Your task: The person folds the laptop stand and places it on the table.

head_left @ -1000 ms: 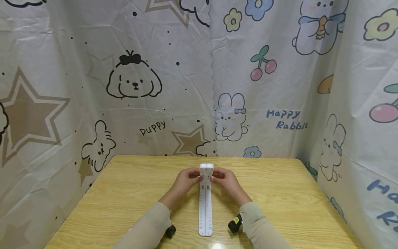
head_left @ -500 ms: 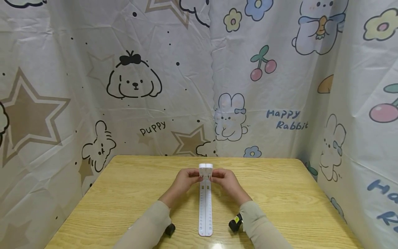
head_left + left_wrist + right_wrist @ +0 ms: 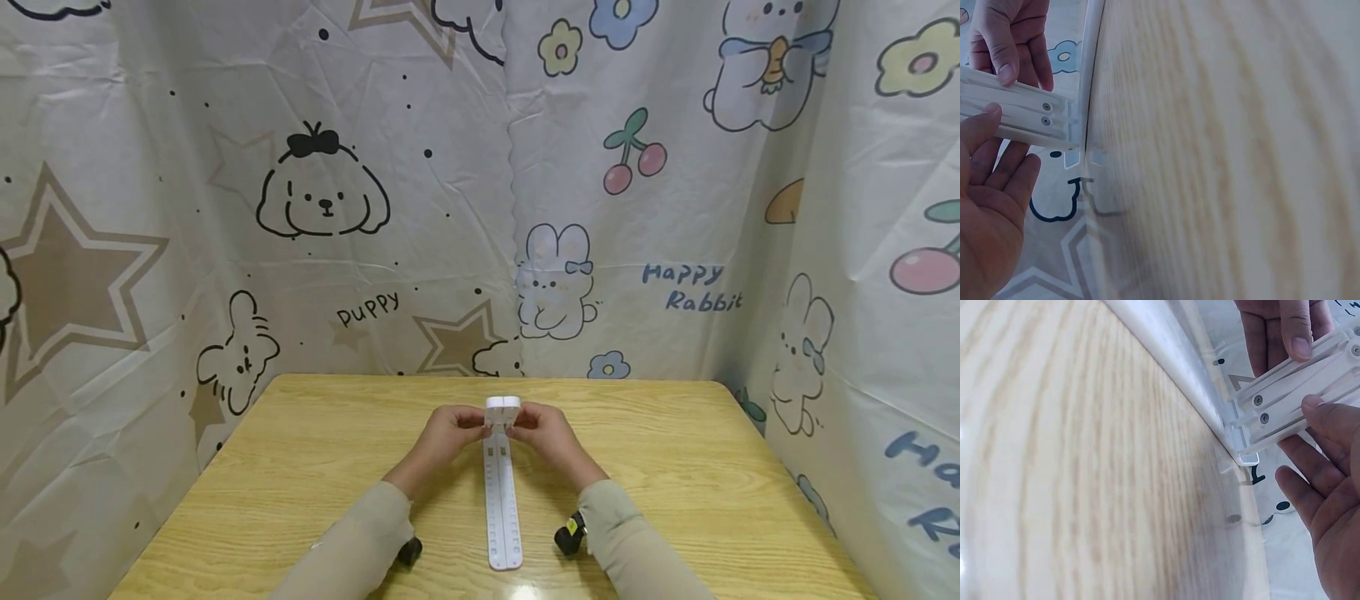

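A white folding stand [image 3: 502,508], two long notched strips side by side with a raised end at the back, lies along the middle of the table. My left hand [image 3: 453,435] pinches that raised part from the left, thumb on the near side. From the right, my right hand [image 3: 546,432] grips it in the same way. In the left wrist view, screws show on the pale ribbed upright [image 3: 1035,115] between both thumbs. The right wrist view shows that ribbed part [image 3: 1291,394] tilted up from the long strip, with my right thumb on its face.
The wood-grain table [image 3: 300,467] spreads out on both sides of the stand. Behind and beside it hangs a printed curtain [image 3: 450,208]. Black wrist cameras [image 3: 570,535] sit below each sleeve, close to the tabletop.
The stand has shifted slightly to the right, its raised end and its near end both, and it now lies a little slanted. Both hands keep their hold almost in place.
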`<state>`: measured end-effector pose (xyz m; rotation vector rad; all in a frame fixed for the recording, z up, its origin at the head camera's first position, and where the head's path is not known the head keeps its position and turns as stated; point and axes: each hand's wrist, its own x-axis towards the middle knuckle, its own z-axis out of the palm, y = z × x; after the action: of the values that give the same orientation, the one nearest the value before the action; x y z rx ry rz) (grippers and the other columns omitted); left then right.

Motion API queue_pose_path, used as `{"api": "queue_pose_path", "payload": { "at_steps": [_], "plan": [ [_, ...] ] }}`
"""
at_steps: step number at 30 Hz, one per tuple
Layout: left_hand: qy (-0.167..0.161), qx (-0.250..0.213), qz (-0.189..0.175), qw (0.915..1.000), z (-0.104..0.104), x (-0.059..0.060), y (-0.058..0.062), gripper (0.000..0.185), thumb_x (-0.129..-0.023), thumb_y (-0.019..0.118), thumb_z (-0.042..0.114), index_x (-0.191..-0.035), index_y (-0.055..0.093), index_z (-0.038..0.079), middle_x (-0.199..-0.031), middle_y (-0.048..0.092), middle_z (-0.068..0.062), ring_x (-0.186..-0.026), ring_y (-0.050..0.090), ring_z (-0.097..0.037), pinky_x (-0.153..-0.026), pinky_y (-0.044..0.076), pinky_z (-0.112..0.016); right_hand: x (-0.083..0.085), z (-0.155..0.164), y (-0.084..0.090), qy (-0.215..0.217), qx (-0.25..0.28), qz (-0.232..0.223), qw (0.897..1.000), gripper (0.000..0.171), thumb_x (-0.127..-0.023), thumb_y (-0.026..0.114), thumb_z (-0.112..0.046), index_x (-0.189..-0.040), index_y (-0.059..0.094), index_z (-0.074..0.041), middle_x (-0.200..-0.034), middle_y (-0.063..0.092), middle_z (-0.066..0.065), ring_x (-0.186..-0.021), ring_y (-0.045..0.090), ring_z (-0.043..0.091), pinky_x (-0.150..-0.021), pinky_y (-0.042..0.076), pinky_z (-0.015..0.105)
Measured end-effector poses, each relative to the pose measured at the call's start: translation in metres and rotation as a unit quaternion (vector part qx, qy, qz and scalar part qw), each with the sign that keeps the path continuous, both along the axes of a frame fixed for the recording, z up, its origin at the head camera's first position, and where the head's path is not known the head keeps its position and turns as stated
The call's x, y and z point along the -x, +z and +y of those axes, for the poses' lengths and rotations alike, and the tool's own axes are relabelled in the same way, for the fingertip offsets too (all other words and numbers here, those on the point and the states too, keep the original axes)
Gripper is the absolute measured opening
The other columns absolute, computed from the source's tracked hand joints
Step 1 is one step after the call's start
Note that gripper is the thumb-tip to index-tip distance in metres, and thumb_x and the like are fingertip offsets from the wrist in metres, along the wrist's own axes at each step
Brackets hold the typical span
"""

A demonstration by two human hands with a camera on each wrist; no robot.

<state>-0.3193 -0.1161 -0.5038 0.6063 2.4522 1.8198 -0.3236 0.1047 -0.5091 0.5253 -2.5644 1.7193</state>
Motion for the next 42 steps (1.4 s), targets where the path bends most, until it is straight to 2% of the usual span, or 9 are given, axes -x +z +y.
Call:
{"api": "queue_pose_path", "payload": {
  "at_steps": [9,15,18,25,33,42],
  "plan": [
    [-0.002,0.022,-0.016,0.9996,-0.003,-0.003,-0.001,0.015,-0.09,0.077,0.004,-0.105,0.08,0.008,-0.114,0.076,-0.007,-0.106,0.071,-0.018,-0.089,0.06,-0.03,-0.001,0.006,-0.004,0.022,-0.016,0.002,1.0,0.013,-0.091,0.076,-0.003,-0.1,0.075,-0.012,-0.106,0.075,0.001,-0.1,0.069,0.016,-0.088,0.06,0.032],
    [-0.022,0.048,-0.046,0.9976,-0.007,-0.004,0.0,0.017,-0.092,0.077,0.01,-0.106,0.082,0.019,-0.117,0.075,0.0,-0.114,0.066,-0.018,-0.099,0.057,-0.039,-0.001,0.012,-0.006,0.052,-0.021,-0.019,0.998,0.024,-0.092,0.071,0.001,-0.106,0.078,-0.017,-0.116,0.074,0.0,-0.12,0.066,0.025,-0.101,0.056,0.041],
    [-0.034,0.053,-0.06,0.9962,-0.008,-0.004,0.0,0.02,-0.091,0.077,0.009,-0.106,0.082,0.022,-0.118,0.075,0.003,-0.118,0.065,-0.018,-0.102,0.055,-0.043,-0.002,0.015,-0.006,0.065,-0.024,-0.032,0.997,0.023,-0.094,0.071,-0.002,-0.108,0.078,-0.019,-0.118,0.074,-0.002,-0.126,0.063,0.027,-0.107,0.052,0.045],
    [-0.041,0.077,-0.058,0.9945,-0.009,-0.002,-0.001,0.021,-0.09,0.078,0.007,-0.106,0.082,0.02,-0.117,0.075,0.003,-0.117,0.064,-0.017,-0.104,0.053,-0.043,-0.001,0.019,-0.007,0.098,-0.028,-0.04,0.994,0.02,-0.095,0.072,-0.008,-0.111,0.078,-0.02,-0.123,0.073,-0.003,-0.131,0.06,0.027,-0.114,0.044,0.052],
    [-0.051,0.087,-0.059,0.9931,-0.011,-0.004,-0.002,0.023,-0.089,0.079,0.007,-0.109,0.081,0.019,-0.122,0.074,0.001,-0.124,0.062,-0.022,-0.109,0.049,-0.047,-0.001,0.023,-0.008,0.131,-0.025,-0.046,0.99,0.024,-0.092,0.077,-0.012,-0.115,0.077,-0.018,-0.131,0.07,0.0,-0.136,0.055,0.028,-0.119,0.038,0.052],
    [-0.073,0.089,-0.063,0.9913,-0.013,-0.011,-0.002,0.026,-0.088,0.08,0.008,-0.112,0.08,0.019,-0.13,0.071,-0.001,-0.129,0.061,-0.025,-0.108,0.051,-0.043,-0.007,0.027,-0.007,0.155,-0.039,-0.055,0.986,0.028,-0.088,0.08,-0.015,-0.114,0.077,-0.024,-0.139,0.065,-0.002,-0.139,0.052,0.03,-0.118,0.039,0.051]
  ]
}}
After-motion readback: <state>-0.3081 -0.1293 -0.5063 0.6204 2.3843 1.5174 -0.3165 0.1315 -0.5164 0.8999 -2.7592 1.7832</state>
